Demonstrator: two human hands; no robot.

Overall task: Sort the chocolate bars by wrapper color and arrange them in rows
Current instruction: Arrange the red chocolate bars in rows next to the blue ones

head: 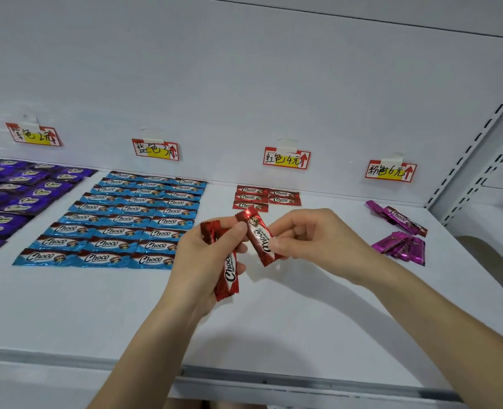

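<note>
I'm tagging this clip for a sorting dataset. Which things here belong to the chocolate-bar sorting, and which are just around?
Job: left hand gripping held red bars; right hand pinching single red bar; red rows; blue rows; purple bars; pink pile.
Just around: price tags; shelf; slotted upright.

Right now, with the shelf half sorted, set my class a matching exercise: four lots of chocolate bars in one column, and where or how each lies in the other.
Column 1
1. blue bars
2. purple bars
3. pink bars
4. red bar

Column 2
A. loose pile at the right
B. pinched in the right hand
C. neat grid, three across
D. far left, cut off by the picture edge

Pairs: 1-C, 2-D, 3-A, 4-B
</note>
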